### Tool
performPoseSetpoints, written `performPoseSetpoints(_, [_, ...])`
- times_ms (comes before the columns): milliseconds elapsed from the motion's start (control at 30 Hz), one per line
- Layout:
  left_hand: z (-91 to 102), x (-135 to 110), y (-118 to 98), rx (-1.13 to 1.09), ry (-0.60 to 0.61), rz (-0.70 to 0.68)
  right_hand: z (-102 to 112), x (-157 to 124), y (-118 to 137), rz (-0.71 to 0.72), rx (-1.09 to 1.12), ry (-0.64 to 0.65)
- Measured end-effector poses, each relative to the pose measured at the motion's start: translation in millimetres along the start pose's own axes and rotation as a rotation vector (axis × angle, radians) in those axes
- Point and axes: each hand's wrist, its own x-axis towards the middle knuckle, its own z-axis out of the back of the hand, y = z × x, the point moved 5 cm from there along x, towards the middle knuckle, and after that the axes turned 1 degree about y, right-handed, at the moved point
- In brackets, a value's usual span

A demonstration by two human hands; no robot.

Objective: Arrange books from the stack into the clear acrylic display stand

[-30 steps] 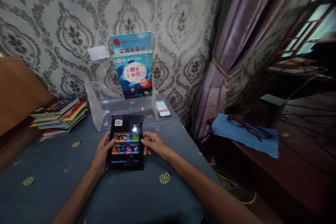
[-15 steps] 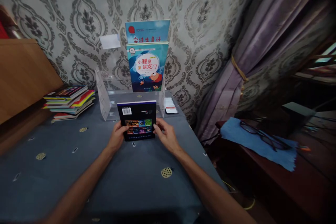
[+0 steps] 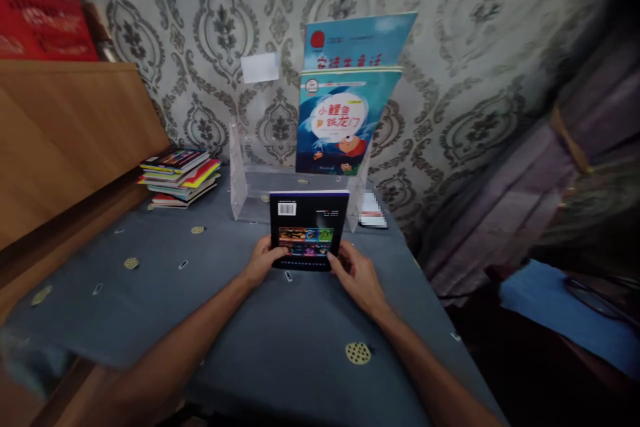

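A black book [image 3: 306, 217] stands nearly upright between my hands, its barcode and rows of small coloured pictures facing me. My left hand [image 3: 261, 260] grips its lower left edge, thumb across the cover. At the lower right edge, my right hand [image 3: 359, 275] holds it the same way, fingers behind. Just beyond is a clear acrylic book rack [image 3: 239, 177], partly hidden by the book. Two blue picture books are in the rack's upper part: one with an orange fish [image 3: 333, 123] in front, and a taller one [image 3: 357, 40] behind it.
A stack of books [image 3: 180, 180] lies at the left, near a wooden cabinet [image 3: 75, 140]. Right of the rack is a phone [image 3: 374, 210] with a blurred screen. A blue cloth [image 3: 555, 310] with glasses [image 3: 595, 297] lies farther right. Patterned tablecloth [image 3: 280, 347] covers the table.
The view has swung left, so everything sits farther right and more of the cabinet and a red box shows. Both hands still hold the black book, with the left thumb farther over its cover.
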Motion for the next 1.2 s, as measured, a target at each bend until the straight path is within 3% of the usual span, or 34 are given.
performPoseSetpoints(467, [0.6, -3, -2, 0.025, 0.081, -0.020, -2, 1, -2, 0.005, -0.009, 0.010])
performPoseSetpoints(867, [-1.4, -7, -8, 0.105, 0.052, -0.106, -1, -1, -3, 0.019, -0.008, -0.021])
performPoseSetpoints(1200, [-3.1, 3, -21, 0.455, 0.016, -0.264, 5, 2, -4, 0.013, 0.011, -0.047])
